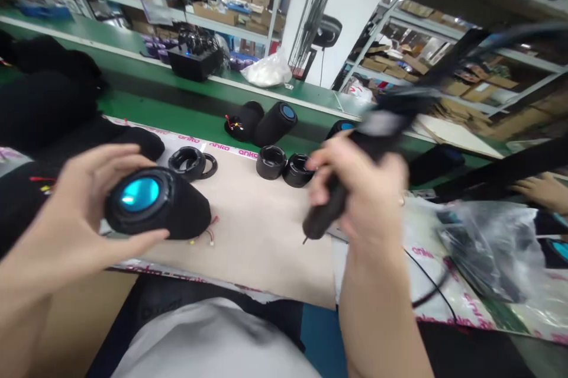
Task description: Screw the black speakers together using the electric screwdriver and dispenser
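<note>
Left hand (75, 200) curled closed around a black fabric-covered speaker (177, 206), teal end cap (139, 194) turned toward me, held over the left of a beige card sheet (261, 254). Red and yellow leads (210, 231) show at its far end. Right hand (361, 189) closed on a black electric screwdriver (326, 206), blurred, tip down, well apart from the speaker. I see black rubber rings (186, 163) on the sheet, a plastic bag (492, 248) right, and a co-worker's hand (544, 191) far right. Two more speaker bodies (275, 123) lie beyond on a green conveyor (173, 85).
</note>
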{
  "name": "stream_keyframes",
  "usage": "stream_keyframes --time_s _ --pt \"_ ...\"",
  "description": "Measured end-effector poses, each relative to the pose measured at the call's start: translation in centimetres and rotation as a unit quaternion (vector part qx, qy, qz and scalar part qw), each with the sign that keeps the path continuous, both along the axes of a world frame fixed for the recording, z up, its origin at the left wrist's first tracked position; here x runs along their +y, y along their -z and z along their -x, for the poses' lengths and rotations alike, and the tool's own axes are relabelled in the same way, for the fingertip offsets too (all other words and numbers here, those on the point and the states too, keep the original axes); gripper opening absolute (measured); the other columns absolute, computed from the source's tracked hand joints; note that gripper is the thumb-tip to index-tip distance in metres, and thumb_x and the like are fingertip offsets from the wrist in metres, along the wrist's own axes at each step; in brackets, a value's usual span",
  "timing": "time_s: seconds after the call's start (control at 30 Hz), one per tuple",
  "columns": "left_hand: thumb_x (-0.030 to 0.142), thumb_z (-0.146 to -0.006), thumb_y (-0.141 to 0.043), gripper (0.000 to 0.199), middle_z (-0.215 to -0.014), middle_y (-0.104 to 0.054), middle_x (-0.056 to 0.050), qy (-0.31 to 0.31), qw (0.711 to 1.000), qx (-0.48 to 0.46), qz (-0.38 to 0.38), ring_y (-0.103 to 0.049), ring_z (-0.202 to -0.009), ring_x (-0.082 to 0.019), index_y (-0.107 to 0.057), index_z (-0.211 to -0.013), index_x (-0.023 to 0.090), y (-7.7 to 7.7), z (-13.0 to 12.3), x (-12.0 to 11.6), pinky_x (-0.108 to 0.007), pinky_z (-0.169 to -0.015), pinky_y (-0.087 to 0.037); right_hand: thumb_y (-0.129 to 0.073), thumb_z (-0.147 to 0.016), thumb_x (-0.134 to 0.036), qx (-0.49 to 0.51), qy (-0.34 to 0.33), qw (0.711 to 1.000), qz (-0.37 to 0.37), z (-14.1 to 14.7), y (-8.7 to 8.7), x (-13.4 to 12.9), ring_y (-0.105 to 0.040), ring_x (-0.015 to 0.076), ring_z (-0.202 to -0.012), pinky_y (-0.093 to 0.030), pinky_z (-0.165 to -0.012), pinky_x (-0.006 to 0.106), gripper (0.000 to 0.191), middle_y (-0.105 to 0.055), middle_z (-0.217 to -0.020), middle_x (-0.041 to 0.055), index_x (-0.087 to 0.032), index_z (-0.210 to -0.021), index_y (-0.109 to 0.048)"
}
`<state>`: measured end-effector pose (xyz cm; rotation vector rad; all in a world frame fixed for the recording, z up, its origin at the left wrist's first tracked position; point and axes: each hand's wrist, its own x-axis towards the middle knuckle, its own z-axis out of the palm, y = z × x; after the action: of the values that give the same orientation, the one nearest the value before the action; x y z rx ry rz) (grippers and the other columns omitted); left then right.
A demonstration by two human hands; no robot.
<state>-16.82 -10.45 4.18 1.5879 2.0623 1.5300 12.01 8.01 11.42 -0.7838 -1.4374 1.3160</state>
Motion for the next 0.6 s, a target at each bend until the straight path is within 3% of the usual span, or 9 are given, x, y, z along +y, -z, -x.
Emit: stream_keyframes --time_s 0.07,0.13,0.2,0.3,0.43,0.6 --pt "0.040 -0.058 -0.099 0.112 -0.145 -0.067 0.001 0.003 0.999 -0.044 0.009 -0.066 -0.140 -0.041 -0.048 -0.156 0.055 2.5 -1.0 -1.3 -0.071 -0.118 -0.055 -0.089 -0.080 -0.048 -0.121 -0.145 0.981 0.041 4.2 1.1 0.4 -0.057 0.0113 -0.044 -0.044 -0.039 0.022 0.039 -0.065 -0.075 -0.0032 -0.021 -0.094 -0.063" --pt "0.034 -0.059 -0.098 0.108 -0.146 -0.068 0.000 -0.012 0.998 -0.067 0.014 -0.066 -0.140 -0.043 -0.050 -0.154 0.057 4.0 -1.9 -2.8 -0.071 -0.118 -0.056 -0.084 -0.083 -0.050 -0.232 -0.252 0.939 0.020 8.6 1.8 0.7 -0.058 0.0098 -0.048 -0.047 -0.042 0.021 0.038 -0.067 -0.085 -0.0036 -0.023 -0.102 -0.064" --pt "0.034 -0.058 -0.097 0.103 -0.139 -0.071 0.000 -0.032 0.997 -0.075 0.003 -0.071 -0.133 -0.044 -0.054 -0.149 0.057 4.5 -2.6 -4.0 -0.069 -0.115 -0.060 -0.075 -0.089 -0.045 -0.330 -0.331 0.883 -0.044 12.7 2.2 1.0 -0.057 0.0090 -0.052 -0.048 -0.045 0.020 0.035 -0.063 -0.087 -0.0051 -0.026 -0.115 -0.061" --pt "0.039 -0.057 -0.095 0.093 -0.132 -0.073 0.000 -0.054 0.995 -0.082 -0.003 -0.074 -0.125 -0.045 -0.059 -0.141 0.058 4.7 -3.6 -4.8 -0.069 -0.112 -0.062 -0.068 -0.086 -0.032 -0.428 -0.397 0.804 -0.114 17.4 2.5 1.5 -0.054 0.0114 -0.056 -0.042 -0.041 0.019 0.036 -0.057 -0.082 -0.0051 -0.028 -0.120 -0.057" --pt "0.036 -0.057 -0.095 0.100 -0.139 -0.069 -0.003 -0.052 0.995 -0.077 -0.020 -0.069 -0.131 -0.048 -0.055 -0.146 0.059 5.8 -4.3 -4.9 -0.075 -0.118 -0.054 -0.075 -0.073 -0.026 -0.504 -0.444 0.730 -0.129 19.4 3.4 3.0 -0.053 0.0135 -0.054 -0.040 -0.041 0.021 0.046 -0.058 -0.076 -0.0040 -0.026 -0.117 -0.063" --pt "0.032 -0.067 -0.092 0.097 -0.147 -0.064 -0.005 -0.029 0.996 -0.079 -0.040 -0.065 -0.138 -0.044 -0.051 -0.153 0.053 6.4 -4.3 -4.9 -0.072 -0.119 -0.055 -0.072 -0.079 -0.038 -0.567 -0.442 0.683 -0.131 18.0 4.0 5.3 -0.063 0.0153 -0.061 -0.054 -0.050 0.026 0.065 -0.069 -0.104 0.0025 -0.032 -0.143 -0.059"
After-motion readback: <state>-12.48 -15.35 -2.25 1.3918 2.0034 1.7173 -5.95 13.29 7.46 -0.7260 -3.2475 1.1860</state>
